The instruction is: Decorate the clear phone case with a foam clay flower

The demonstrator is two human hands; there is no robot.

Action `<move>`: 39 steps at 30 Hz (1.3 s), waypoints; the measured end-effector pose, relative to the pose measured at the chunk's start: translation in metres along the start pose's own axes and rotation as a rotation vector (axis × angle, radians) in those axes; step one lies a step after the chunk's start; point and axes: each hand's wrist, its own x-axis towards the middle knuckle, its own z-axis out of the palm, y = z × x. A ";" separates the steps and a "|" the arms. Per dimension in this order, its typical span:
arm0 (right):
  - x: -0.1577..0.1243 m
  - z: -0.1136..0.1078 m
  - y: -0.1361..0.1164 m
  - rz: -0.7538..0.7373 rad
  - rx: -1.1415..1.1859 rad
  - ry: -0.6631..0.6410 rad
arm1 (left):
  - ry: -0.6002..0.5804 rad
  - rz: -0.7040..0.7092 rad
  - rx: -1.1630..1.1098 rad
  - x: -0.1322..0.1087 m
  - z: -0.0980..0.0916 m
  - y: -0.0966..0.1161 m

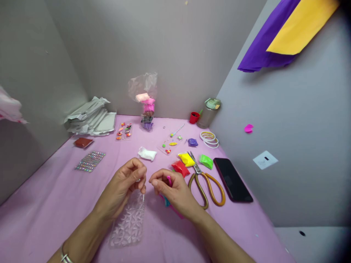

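Observation:
My left hand [124, 186] is closed in a pinch, with a tiny whitish bit partly showing between the fingers. Below it a clear plastic piece with a star-like raised pattern [128, 224] lies on the cloth; its upper end is partly hidden by the hand. My right hand [172, 190] is closed with thumb and forefinger together, close to the left fingertips. A slim pink stick [169, 180] pokes up between its fingers. Under that hand a blue packet [166, 201] and something pink show only in part. A white clay packet [147, 153] lies just beyond both hands.
Scissors [206, 182], a phone [233, 179] and red [181, 168], yellow [187, 159] and green [206, 161] packets lie to the right. Tape rolls [210, 139], a bottle [209, 113] and a red cup [194, 117] stand behind. Leftward are a gem sheet [90, 162] and stacked packets [91, 118].

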 end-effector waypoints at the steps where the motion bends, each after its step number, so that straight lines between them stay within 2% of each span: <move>1: 0.000 0.000 0.000 0.001 0.002 0.000 | 0.007 0.007 -0.004 0.000 0.000 0.000; 18: 0.001 -0.002 0.001 0.002 0.000 0.007 | 0.060 -0.022 -0.024 0.005 -0.003 -0.005; 24: -0.001 0.000 0.000 0.014 0.012 0.000 | 0.065 -0.012 -0.050 0.003 0.001 0.001; 28: -0.001 0.001 -0.002 0.072 -0.033 -0.029 | 0.095 0.002 -0.057 0.003 0.001 0.007; 32: -0.001 0.000 -0.001 0.143 -0.191 -0.066 | 0.220 0.072 -0.076 0.009 -0.014 0.008; 36: -0.003 -0.001 0.001 0.169 -0.367 -0.105 | 0.438 0.197 -0.119 0.013 -0.045 0.000; 39: -0.006 0.005 0.004 0.169 -0.528 -0.066 | 0.518 0.211 -0.137 0.010 -0.065 -0.011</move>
